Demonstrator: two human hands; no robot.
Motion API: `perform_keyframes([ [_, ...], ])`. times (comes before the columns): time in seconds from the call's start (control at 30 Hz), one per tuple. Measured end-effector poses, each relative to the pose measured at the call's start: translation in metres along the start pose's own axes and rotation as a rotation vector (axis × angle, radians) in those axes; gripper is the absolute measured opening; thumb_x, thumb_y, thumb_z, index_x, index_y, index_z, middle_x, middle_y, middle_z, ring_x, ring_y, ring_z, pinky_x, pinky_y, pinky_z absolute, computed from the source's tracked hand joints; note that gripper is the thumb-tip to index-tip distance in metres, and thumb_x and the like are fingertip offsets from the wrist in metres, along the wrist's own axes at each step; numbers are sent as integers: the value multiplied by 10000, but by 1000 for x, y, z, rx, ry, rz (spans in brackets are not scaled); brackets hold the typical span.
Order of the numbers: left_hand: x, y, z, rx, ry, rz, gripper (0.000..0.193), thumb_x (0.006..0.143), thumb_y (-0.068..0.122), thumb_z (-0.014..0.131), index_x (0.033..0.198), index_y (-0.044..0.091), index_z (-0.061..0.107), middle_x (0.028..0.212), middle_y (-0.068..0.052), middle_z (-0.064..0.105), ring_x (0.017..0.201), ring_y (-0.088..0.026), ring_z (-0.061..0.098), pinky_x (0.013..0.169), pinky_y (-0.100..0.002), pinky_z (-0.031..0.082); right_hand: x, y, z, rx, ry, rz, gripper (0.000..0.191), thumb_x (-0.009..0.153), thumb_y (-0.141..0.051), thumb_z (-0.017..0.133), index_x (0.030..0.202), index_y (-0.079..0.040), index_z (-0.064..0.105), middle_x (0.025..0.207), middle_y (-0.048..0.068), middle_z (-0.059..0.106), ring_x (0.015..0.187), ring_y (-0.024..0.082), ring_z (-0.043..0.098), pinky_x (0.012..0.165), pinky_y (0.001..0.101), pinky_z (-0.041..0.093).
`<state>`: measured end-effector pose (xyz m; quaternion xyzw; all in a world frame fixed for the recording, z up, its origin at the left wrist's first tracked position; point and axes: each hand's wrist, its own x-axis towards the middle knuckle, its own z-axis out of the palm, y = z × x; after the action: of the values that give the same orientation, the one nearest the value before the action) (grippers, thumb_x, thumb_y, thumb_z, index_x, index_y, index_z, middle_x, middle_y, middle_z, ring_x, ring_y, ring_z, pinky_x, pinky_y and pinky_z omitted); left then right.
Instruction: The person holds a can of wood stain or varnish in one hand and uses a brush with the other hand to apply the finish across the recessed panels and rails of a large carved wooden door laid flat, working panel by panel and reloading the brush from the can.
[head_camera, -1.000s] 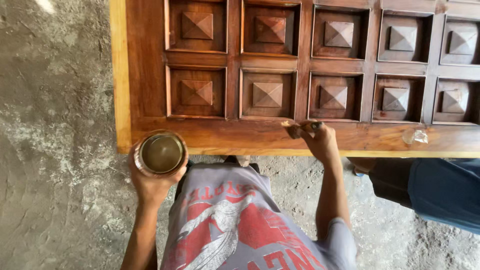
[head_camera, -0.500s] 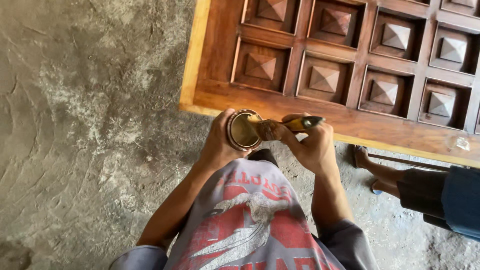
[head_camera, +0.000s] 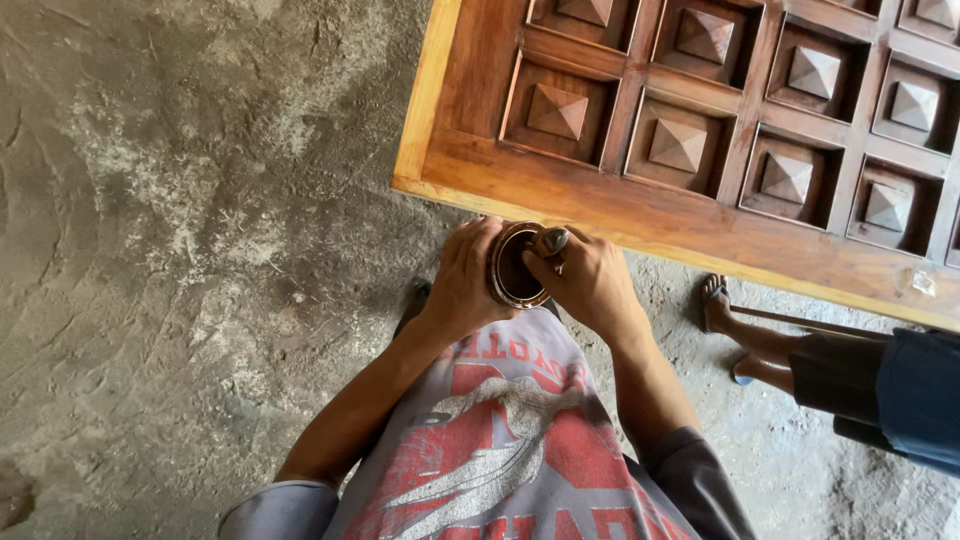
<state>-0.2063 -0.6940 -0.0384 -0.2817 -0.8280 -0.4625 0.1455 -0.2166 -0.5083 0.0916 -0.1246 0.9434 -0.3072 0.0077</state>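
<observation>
Gripping a small round tin (head_camera: 513, 266) from its left side, the left hand (head_camera: 462, 280) wraps its fingers around the wall and holds the tin tilted, its mouth facing the right hand. Dark brown liquid shows inside the rim. The right hand (head_camera: 590, 285) is closed around a brush (head_camera: 551, 240), of which only the handle end shows above the knuckles; the working end points into the tin and is hidden by the fingers. Both hands meet just in front of the person's chest, above a grey shirt (head_camera: 490, 440) with a red and white print.

Just beyond the hands lies the near edge of a wooden door (head_camera: 600, 200), reddish-brown, with rows of square recessed panels, each with a raised pyramid at its middle. Its left edge is paler wood. Under everything is a rough grey concrete floor (head_camera: 180, 250).

At the right, another person's bare foot (head_camera: 716, 300) in a sandal stands near the door's edge, with a dark trouser leg (head_camera: 900, 390) beside it.
</observation>
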Motion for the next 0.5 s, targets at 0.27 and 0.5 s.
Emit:
perform_keyframes([
  [0.27, 3, 2, -2, -14, -11, 18, 1162, 624, 330, 971, 1502, -4, 287, 1493, -231, 447, 1405, -419, 449, 1218, -563, 325, -2, 2, 4, 1, -11, 52, 204, 882, -224, 760, 968, -43, 728, 872, 164, 719, 730, 369, 709, 645, 447, 564],
  [0.5, 16, -3, 7, -18, -42, 5, 1179, 589, 266, 970, 1505, -6, 279, 1489, -234, 443, 1416, -435, 427, 1221, -569, 327, -7, 20, -21, 158, 62, 155, 158, 899, -182, 766, 924, -30, 731, 844, 119, 742, 678, 225, 726, 640, 342, 573],
])
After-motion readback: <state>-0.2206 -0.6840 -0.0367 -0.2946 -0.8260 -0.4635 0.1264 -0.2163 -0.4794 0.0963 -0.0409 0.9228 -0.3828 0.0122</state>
